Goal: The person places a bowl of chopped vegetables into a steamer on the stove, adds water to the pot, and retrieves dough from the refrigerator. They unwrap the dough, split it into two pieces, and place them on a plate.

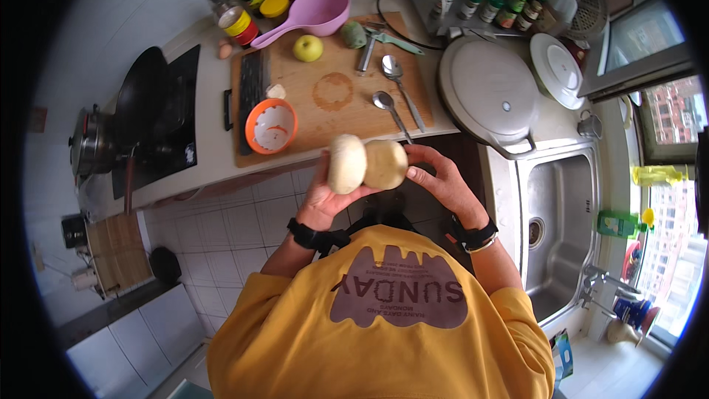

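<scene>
Two pale, rounded potatoes sit side by side just in front of the counter's edge. The creamy left potato [347, 164] rests in my left hand [323, 196], whose fingers curl beneath it toward the other one. My right hand [443, 181] has its thumb and fingertips at the right side of the yellower right potato [385, 165]. Beyond them, the wooden cutting board [310, 103] holds an orange-rimmed bowl [289, 106], a small pale piece [276, 91], a yellow-green apple [308, 48], two metal spoons [392, 67] and a green-handled peeler [399, 43].
A lilac colander [321, 13] and sauce bottles [235, 18] stand at the back. To the left are a wok [144, 92] and a pot [92, 140]. On the right are a large lidded pan [491, 85], a white plate [556, 66] and a steel sink [561, 251].
</scene>
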